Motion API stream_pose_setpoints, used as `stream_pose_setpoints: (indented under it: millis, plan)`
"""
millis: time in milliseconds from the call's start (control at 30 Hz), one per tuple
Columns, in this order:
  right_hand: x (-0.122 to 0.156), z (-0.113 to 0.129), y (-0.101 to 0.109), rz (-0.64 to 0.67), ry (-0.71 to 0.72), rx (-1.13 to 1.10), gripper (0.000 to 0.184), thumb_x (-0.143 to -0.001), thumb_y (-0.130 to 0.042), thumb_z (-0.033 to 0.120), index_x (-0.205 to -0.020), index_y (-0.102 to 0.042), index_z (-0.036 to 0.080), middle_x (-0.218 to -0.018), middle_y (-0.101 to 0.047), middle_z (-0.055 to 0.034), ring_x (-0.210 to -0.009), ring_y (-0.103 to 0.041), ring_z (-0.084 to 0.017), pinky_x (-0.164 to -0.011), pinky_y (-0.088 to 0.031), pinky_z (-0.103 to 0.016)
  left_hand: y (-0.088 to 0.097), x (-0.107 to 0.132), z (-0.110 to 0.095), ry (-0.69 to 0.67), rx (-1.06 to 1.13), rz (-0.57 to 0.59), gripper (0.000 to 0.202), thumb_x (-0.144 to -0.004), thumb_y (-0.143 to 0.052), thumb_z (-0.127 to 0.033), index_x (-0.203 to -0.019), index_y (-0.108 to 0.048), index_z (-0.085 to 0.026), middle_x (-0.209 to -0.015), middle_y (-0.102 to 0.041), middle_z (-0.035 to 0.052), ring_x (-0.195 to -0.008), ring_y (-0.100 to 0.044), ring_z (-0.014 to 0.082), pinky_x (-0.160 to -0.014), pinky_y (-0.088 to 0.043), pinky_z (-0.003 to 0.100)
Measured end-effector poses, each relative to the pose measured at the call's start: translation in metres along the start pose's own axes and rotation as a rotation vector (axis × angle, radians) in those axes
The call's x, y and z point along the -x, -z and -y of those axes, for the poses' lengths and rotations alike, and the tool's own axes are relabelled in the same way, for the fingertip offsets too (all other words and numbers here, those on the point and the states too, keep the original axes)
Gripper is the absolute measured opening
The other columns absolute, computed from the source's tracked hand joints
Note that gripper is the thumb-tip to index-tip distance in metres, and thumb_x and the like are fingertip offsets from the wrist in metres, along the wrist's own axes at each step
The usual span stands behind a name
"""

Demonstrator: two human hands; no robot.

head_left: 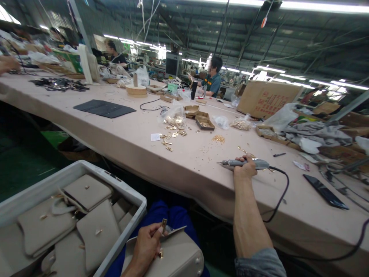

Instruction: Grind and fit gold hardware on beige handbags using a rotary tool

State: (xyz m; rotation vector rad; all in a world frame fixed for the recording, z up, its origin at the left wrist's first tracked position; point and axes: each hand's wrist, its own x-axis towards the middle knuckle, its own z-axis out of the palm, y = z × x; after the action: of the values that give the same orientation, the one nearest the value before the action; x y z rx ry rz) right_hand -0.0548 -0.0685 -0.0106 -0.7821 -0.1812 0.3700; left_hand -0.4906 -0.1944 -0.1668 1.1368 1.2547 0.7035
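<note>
My right hand [245, 168] is closed around a grey corded electric screwdriver [261, 164] at the table's front edge, its thin bit pointing left. On my lap lies a beige handbag [178, 256] with a gold clasp piece [161, 254] on its side. Over the bag, my left hand [148, 242] pinches a small gold metal plate [163, 223] between thumb and fingers. Small gold screws [218, 138] form a pile on the table beyond the screwdriver. More gold metal plates [173, 134] lie scattered to their left, by a plastic bag of them.
A grey crate [129, 191] of beige handbags stands at my left. The pink-covered table [138, 134] holds a dark flat panel [103, 108], small cardboard trays [205, 122] and a black phone [325, 191]. The screwdriver's cable [284, 196] loops off the edge. A co-worker [213, 79] sits across.
</note>
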Motion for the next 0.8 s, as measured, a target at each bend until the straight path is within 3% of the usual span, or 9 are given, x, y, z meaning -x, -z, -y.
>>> stream_pose_setpoints:
  millis: [133, 333, 567, 800]
  plan:
    - [-0.009, 0.003, 0.003, -0.206, 0.058, -0.078, 0.031, -0.079, -0.074, 0.021, -0.083, -0.043, 0.021, -0.071, -0.054, 0.0083, -0.046, -0.049, -0.005, -0.043, -0.052, -0.017, -0.001, -0.004, 0.006, 0.021, 0.0, 0.012, 0.065, -0.073, -0.062, -0.076, -0.081, -0.071, -0.012, -0.037, -0.048, -0.0008, -0.029, -0.036, 0.0114, -0.035, -0.024, 0.021]
    - [-0.042, 0.021, 0.012, -0.347, 0.101, -0.089, 0.035, -0.079, -0.066, 0.007, -0.082, -0.035, 0.023, -0.07, -0.053, 0.0084, -0.046, -0.047, -0.006, -0.038, -0.047, -0.016, 0.001, -0.01, 0.014, 0.059, 0.013, 0.009, 0.068, -0.068, -0.066, -0.079, -0.083, -0.071, -0.014, -0.034, -0.043, -0.0023, -0.029, -0.034, 0.0117, -0.034, -0.024, 0.022]
    - [-0.066, 0.021, 0.019, -0.414, 0.086, -0.084, 0.042, -0.077, -0.064, 0.002, -0.082, -0.03, 0.025, -0.072, -0.055, 0.0074, -0.047, -0.047, -0.006, -0.036, -0.044, -0.015, -0.001, -0.01, 0.006, 0.052, 0.043, -0.027, 0.06, -0.068, -0.068, -0.074, -0.075, -0.07, -0.015, -0.034, -0.042, -0.0033, -0.029, -0.034, 0.0119, -0.034, -0.025, 0.021]
    - [-0.071, 0.016, 0.02, -0.415, 0.074, -0.084, 0.032, -0.081, -0.064, 0.002, -0.083, -0.038, 0.022, -0.076, -0.057, 0.0047, -0.049, -0.048, -0.006, -0.039, -0.046, -0.016, -0.005, -0.007, 0.006, 0.039, 0.047, -0.08, 0.06, -0.073, -0.067, -0.071, -0.082, -0.072, -0.013, -0.033, -0.041, -0.004, -0.031, -0.032, 0.0112, -0.036, -0.023, 0.02]
